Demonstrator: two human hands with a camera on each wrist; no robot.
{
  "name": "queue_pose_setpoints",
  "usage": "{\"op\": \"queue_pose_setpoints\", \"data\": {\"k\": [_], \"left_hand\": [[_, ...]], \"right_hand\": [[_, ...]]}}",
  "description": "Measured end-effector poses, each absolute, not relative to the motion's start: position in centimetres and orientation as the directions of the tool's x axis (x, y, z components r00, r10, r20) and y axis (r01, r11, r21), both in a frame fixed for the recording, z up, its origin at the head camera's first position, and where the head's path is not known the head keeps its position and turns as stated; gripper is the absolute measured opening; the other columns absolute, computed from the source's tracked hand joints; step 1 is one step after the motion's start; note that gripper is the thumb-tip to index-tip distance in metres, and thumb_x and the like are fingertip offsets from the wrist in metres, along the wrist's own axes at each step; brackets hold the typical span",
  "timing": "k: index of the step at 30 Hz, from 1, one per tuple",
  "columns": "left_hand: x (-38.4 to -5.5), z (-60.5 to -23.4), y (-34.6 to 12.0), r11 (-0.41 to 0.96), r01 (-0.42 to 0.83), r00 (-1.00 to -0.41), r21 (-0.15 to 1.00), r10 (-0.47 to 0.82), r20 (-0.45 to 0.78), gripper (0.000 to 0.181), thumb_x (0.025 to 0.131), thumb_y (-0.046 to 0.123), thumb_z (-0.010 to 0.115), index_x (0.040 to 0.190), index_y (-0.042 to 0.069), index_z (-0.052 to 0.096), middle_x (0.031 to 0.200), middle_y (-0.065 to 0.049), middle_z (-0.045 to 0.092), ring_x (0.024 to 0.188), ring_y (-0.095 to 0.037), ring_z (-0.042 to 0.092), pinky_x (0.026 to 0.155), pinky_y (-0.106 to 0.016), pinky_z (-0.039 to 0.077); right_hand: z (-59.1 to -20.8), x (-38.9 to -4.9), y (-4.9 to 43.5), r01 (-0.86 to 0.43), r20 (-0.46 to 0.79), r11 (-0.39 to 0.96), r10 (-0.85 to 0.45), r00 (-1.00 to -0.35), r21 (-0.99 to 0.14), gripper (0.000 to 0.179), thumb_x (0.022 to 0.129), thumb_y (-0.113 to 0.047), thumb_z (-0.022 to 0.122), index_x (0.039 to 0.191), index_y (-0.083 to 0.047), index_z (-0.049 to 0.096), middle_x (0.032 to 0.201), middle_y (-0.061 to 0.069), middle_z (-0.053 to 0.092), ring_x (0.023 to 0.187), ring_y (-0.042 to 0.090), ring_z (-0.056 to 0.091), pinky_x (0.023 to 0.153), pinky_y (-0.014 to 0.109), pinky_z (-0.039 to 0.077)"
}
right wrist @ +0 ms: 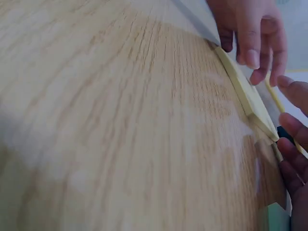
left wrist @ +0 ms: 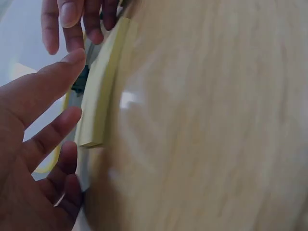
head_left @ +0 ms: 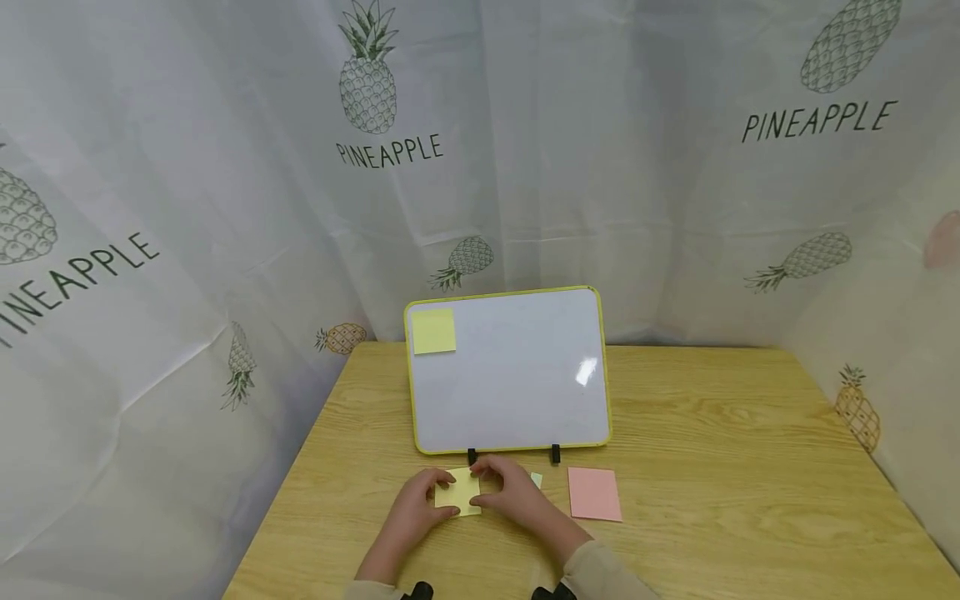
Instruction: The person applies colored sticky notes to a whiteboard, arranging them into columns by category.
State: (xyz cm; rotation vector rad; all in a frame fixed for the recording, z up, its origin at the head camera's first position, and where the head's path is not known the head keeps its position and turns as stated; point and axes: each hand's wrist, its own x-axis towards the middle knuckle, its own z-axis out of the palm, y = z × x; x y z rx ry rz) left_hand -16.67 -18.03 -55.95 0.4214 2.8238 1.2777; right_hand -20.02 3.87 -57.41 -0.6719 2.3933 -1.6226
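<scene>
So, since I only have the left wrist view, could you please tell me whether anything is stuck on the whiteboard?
Observer: Yes, the head view shows a yellow note in the upper left corner of the whiteboard.
Operator: Thank you; is there anything on the table to the right of the yellow pad?
Observer: A pink note lies out past the right hand.
Operator: And could you see anything closer to that hand?
Observer: Yes, a green piece shows just beside it in the head view, partly hidden.

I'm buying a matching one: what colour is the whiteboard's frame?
Yellow frame, clearest in the head view.
</scene>
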Motion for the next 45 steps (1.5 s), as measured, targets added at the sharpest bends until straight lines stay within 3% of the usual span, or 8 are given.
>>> {"op": "queue_pose_setpoints", "data": {"k": [4, 10, 18, 28, 45], "left_hand": [[-16.7, -56.9, -18.0, 0.649, 0.239, -0.965, 0.722, 0.241, 0.103, 0.040, 0.073, 0.023, 0.087, 0.106, 0.015, 0.066, 0.099, 0.004, 0.059, 0.083, -0.014, 0.049, 0.073, -0.030, 0.042], [-16.5, -57.7, -18.1, 0.700, 0.271, -0.959, 0.661, 0.254, 0.125, 0.042, 0.067, 0.030, 0.090, 0.102, 0.020, 0.068, 0.105, 0.006, 0.058, 0.102, -0.024, 0.052, 0.090, -0.045, 0.041], [-16.8, -58.2, -18.1, 0.705, 0.276, -0.956, 0.653, 0.269, 0.113, 0.042, 0.070, 0.030, 0.088, 0.106, 0.021, 0.067, 0.107, 0.006, 0.056, 0.103, -0.023, 0.050, 0.091, -0.046, 0.040], [-16.9, -57.9, -18.3, 0.674, 0.264, -0.953, 0.690, 0.294, 0.078, 0.043, 0.073, 0.028, 0.086, 0.110, 0.021, 0.067, 0.111, 0.004, 0.056, 0.107, -0.026, 0.049, 0.093, -0.051, 0.038], [-17.1, -57.3, -18.9, 0.654, 0.274, -0.935, 0.705, 0.352, 0.036, 0.041, 0.077, 0.021, 0.083, 0.115, 0.018, 0.066, 0.116, 0.000, 0.055, 0.109, -0.029, 0.047, 0.094, -0.051, 0.039]], "right_hand": [[-57.9, -19.8, 3.8, -0.251, 0.084, 0.330, -0.446, -0.891, -0.910, 0.039, 0.078, -0.021, 0.084, 0.113, -0.016, 0.068, 0.109, -0.008, 0.065, 0.107, 0.016, 0.057, 0.095, 0.038, 0.045], [-58.5, -19.4, 3.8, -0.331, 0.134, 0.395, -0.449, -0.884, -0.857, 0.035, 0.076, -0.027, 0.085, 0.108, -0.020, 0.072, 0.110, -0.008, 0.065, 0.107, 0.018, 0.058, 0.093, 0.039, 0.046], [-58.6, -19.6, 4.0, -0.389, 0.177, 0.440, -0.449, -0.876, -0.810, 0.036, 0.074, -0.027, 0.087, 0.107, -0.021, 0.073, 0.110, -0.006, 0.067, 0.107, 0.018, 0.058, 0.093, 0.039, 0.046], [-58.2, -19.6, 4.2, -0.394, 0.176, 0.415, -0.473, -0.863, -0.820, 0.036, 0.076, -0.024, 0.085, 0.109, -0.018, 0.072, 0.112, -0.006, 0.066, 0.108, 0.019, 0.058, 0.093, 0.039, 0.046], [-58.4, -19.7, 4.1, -0.446, 0.214, 0.404, -0.502, -0.838, -0.799, 0.043, 0.071, -0.024, 0.089, 0.110, -0.018, 0.071, 0.113, -0.007, 0.066, 0.108, 0.016, 0.057, 0.095, 0.037, 0.045]]}}
